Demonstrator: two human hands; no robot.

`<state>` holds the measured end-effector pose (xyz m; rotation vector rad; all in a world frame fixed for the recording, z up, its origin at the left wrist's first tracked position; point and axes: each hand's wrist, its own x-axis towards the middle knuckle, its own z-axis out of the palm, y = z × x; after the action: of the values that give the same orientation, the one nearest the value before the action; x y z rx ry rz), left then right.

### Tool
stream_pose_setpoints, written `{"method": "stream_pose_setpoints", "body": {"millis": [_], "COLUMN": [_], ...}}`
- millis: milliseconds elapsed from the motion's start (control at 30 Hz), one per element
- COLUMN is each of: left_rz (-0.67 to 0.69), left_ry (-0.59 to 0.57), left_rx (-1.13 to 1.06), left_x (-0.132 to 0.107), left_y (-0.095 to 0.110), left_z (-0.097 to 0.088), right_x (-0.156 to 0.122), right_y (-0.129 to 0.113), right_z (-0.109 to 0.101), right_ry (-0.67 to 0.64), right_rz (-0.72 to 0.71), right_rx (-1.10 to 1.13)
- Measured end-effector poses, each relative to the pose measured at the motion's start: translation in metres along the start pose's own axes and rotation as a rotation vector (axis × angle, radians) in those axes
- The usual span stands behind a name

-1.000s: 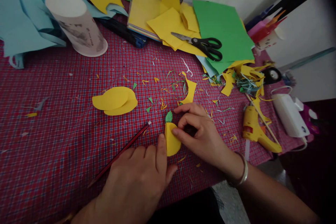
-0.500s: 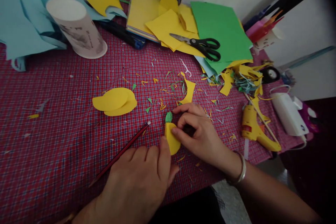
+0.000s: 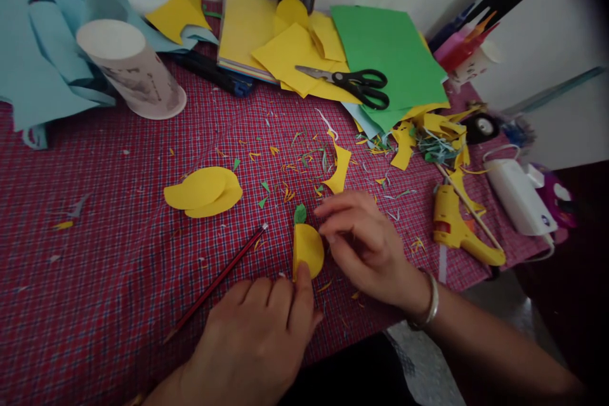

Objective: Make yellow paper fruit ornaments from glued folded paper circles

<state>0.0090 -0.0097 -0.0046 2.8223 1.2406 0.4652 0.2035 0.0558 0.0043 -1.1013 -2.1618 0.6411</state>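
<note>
While the left hand (image 3: 259, 330) presses without gripping the folded yellow paper (image 3: 310, 247) at lower centre (long axis up-frame), the free right hand (image 3: 375, 250) sits just rightward.

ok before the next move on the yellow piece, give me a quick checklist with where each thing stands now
1. Yellow paper piece steadied by the left hand: ok, a finger rests on its lower part.
2. Right hand touching the piece: cannot tell, its fingers are very close to the right edge.
3. Green leaf at the top of the piece: ok; whether it is glued, cannot tell.
4. Pencil apart from the piece: ok, it lies to the left.
5. Cloth free of scraps: not ok, cuttings are scattered about.
6. Glue gun hot: cannot tell.
</note>
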Motion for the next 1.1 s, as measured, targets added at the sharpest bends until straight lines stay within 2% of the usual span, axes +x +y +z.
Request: {"method": "stream_pose_setpoints", "body": {"millis": [100, 233, 433, 500, 633, 733, 800, 867, 900, 967, 1033, 1100], "left_rz": [0.013, 0.011, 0.015, 0.018, 0.013, 0.019, 0.031, 0.011, -0.057, -0.262, -0.4, -0.47], "left_ry": [0.015, 0.015, -0.004, -0.023, -0.086, -0.078, -0.039, 0.017, 0.069, 0.085, 0.06, -0.034], "left_rx": [-0.013, -0.028, -0.007, -0.002, 0.006, -0.009, -0.007, 0.025, 0.054, 0.06, 0.036, 0.037], "left_x": [-0.002, -0.004, -0.001, -0.002, -0.004, 0.0, 0.006, 0.013, 0.017, 0.023, 0.026, 0.027], "left_y": [0.002, 0.004, 0.003, 0.003, 0.007, 0.004, -0.008, -0.029, -0.042, -0.069, -0.093, -0.108], "left_z": [0.0, -0.001, -0.004, -0.004, -0.002, -0.004, -0.012, -0.024, -0.03, -0.04, -0.043, -0.039], "right_x": [-0.001, -0.002, 0.0, -0.001, -0.003, -0.004, -0.004, -0.004, -0.004, -0.004, -0.004, -0.005], "right_y": [-0.001, 0.003, 0.005, 0.004, 0.002, 0.003, 0.004, 0.004, 0.004, 0.003, 0.002, 0.001], "right_z": [-0.003, 0.001, 0.003, 0.003, 0.002, 0.003, 0.003, 0.002, 0.002, 0.001, 0.001, 0.002], "right_ry": [-0.159, -0.303, -0.231, -0.232, -0.375, -0.332, -0.246, -0.164, -0.133, -0.097, -0.088, -0.077], "right_rz": [-0.187, -0.226, -0.101, -0.124, -0.222, -0.184, -0.173, -0.184, -0.186, -0.18, -0.169, -0.159], "right_rx": [0.006, -0.045, -0.106, -0.106, -0.08, -0.081, -0.053, -0.009, 0.011, 0.038, 0.054, 0.067]}}
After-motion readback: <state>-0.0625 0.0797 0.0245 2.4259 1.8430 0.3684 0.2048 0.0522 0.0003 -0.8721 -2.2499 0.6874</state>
